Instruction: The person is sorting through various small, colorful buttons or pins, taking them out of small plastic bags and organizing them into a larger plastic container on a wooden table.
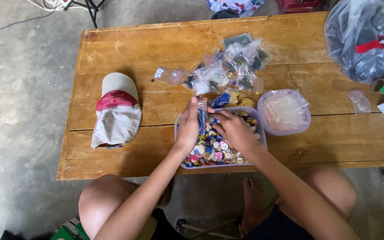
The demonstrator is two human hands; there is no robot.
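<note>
Near the worktop's (125,53) front edge, a small clear bag (202,113) is pinched upright by the left hand (188,129) over the button tray (258,129), mouth up for filling, while right hand (233,130) fingers are closed on buttons (214,153).

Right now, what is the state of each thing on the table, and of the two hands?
Left hand: holding a small clear bag upright over the tray.
Right hand: fingers down in the buttons.
Tray of buttons: open, nearly full.
Round container: open, holding empty clear bags.
Pile of small bags: filled, lying flat.
Cap: lying on the table.
Big plastic sack: tied with red tape.
</note>
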